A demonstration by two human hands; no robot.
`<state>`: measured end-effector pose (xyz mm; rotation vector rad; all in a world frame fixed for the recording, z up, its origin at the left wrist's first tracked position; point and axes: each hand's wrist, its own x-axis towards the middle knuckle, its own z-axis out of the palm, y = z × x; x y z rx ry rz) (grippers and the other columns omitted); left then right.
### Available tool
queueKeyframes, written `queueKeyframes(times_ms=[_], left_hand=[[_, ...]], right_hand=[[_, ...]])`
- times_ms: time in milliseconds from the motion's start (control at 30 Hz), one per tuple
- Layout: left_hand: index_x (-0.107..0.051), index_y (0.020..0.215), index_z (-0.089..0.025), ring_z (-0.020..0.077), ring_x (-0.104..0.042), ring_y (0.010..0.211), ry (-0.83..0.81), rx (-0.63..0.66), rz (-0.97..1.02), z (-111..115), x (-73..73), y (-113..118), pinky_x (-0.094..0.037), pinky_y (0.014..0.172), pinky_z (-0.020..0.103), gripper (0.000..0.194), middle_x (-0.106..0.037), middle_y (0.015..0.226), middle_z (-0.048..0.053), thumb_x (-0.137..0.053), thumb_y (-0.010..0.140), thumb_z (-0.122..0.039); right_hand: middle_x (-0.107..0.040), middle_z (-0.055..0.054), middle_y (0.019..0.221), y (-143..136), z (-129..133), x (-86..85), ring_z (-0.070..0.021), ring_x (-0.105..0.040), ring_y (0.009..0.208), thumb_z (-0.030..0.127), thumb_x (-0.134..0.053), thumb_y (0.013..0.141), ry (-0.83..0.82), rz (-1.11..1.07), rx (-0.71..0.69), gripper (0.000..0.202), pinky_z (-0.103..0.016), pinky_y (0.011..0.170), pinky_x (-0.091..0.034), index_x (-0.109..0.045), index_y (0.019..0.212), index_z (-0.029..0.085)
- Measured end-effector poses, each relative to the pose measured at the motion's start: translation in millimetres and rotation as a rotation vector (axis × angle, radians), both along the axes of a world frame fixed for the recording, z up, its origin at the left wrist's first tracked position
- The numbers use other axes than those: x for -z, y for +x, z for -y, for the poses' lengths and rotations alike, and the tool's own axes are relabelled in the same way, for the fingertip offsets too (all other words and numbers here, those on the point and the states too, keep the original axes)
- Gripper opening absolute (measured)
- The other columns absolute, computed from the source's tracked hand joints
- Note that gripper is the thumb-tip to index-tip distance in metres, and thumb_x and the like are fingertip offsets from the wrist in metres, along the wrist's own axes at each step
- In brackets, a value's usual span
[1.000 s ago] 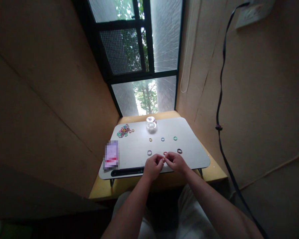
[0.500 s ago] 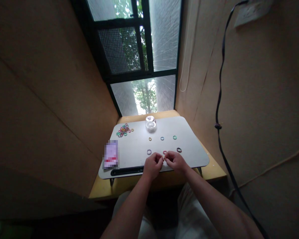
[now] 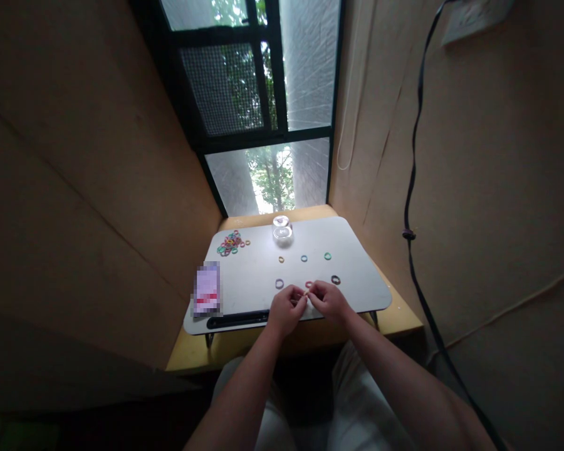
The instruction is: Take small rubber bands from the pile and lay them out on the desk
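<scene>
My left hand (image 3: pixel 286 308) and my right hand (image 3: pixel 328 300) meet over the front of the white table (image 3: pixel 249 275), fingers pinched together on a small pale band (image 3: pixel 305 294). Just beyond them lies a red band (image 3: pixel 309 284), partly hidden by my fingers. A purple band (image 3: pixel 279 284) is on its left and a dark band (image 3: pixel 335 280) on its right. Farther back, a yellow band (image 3: pixel 281 259), a blue band (image 3: pixel 304 258) and a green band (image 3: pixel 328 256) form a row.
A pile of coloured bands (image 3: pixel 231 243) lies at the back left. Clear round containers (image 3: pixel 282 233) stand at the back middle. A blurred purple packet (image 3: pixel 207 288) is at the left edge, near a black bar (image 3: pixel 237 319). A black cable (image 3: pixel 412 188) hangs at the right.
The view has shifted slightly. Both hands stay together at the same spot above the table, with the fingers slightly changed around the small band.
</scene>
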<state>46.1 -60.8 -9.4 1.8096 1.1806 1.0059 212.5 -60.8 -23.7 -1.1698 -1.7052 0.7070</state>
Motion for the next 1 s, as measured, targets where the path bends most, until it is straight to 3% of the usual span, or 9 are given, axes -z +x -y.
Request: queueKeyframes(times_ms=[400, 633, 1000], left_hand=[[-0.059, 0.078, -0.019, 0.0114, -0.053, 0.06, 0.044, -0.048, -0.069, -0.4, 1.4, 0.9, -0.038, 0.058, 0.024, 0.018, -0.06, 0.066, -0.001, -0.057, 0.082, -0.036], [-0.06, 0.08, -0.019, 0.011, -0.054, 0.059, 0.022, -0.001, -0.035, 0.3, -0.6, 0.0, -0.039, 0.058, 0.023, 0.021, -0.063, 0.067, -0.001, -0.058, 0.082, -0.04], [-0.062, 0.084, -0.019, 0.0107, -0.056, 0.06, 0.003, -0.028, -0.016, 0.7, 2.4, 0.4, -0.041, 0.058, 0.023, 0.017, -0.064, 0.069, -0.001, -0.056, 0.083, -0.035]], right_hand=[[-0.064, -0.001, 0.069, 0.8, 1.3, -0.6, -0.0159, -0.062, 0.067, 0.025, -0.058, 0.078, -0.009, 0.008, -0.023, 0.011, -0.03, 0.075, -0.052, -0.053, 0.069, 0.021], [-0.066, -0.003, 0.072, -0.5, 2.5, -3.0, -0.0192, -0.066, 0.081, 0.024, -0.056, 0.079, -0.008, 0.02, 0.009, 0.013, -0.028, 0.075, -0.05, -0.053, 0.067, 0.021], [-0.065, -0.001, 0.07, 1.4, 2.7, -2.8, -0.0187, -0.065, 0.076, 0.023, -0.056, 0.076, -0.004, -0.02, -0.043, 0.007, -0.029, 0.076, -0.051, -0.057, 0.069, 0.021]])
